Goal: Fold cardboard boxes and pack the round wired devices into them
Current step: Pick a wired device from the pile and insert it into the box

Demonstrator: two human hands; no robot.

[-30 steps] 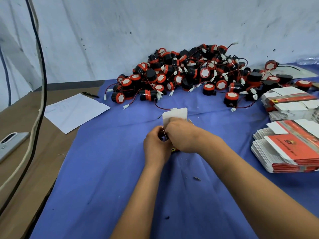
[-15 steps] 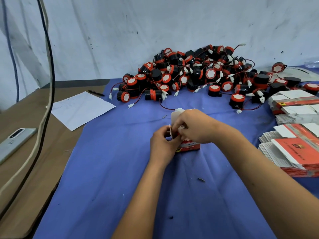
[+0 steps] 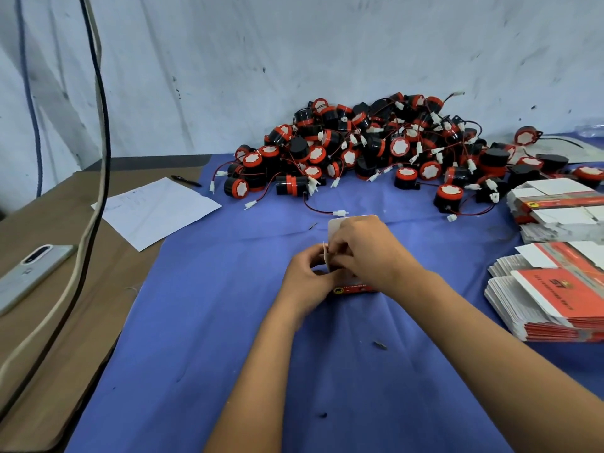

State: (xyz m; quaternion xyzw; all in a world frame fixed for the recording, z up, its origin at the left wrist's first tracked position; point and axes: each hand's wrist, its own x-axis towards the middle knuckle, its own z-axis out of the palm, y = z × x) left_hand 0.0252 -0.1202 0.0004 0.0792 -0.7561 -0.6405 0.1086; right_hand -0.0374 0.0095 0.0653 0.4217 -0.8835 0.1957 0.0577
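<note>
Small red-and-white box standing mid-cloth, white flap up; heap of red-and-black round wired devices far behind; flat box stacks right.

Two bare forearms enter from the lower edge of the frame, one at lower centre and a broader one from the lower right corner. No sleeve, glove, watch or ring shows on either. The left hand and right hand are bare, with short fingers and plain, unpainted nails.
</note>
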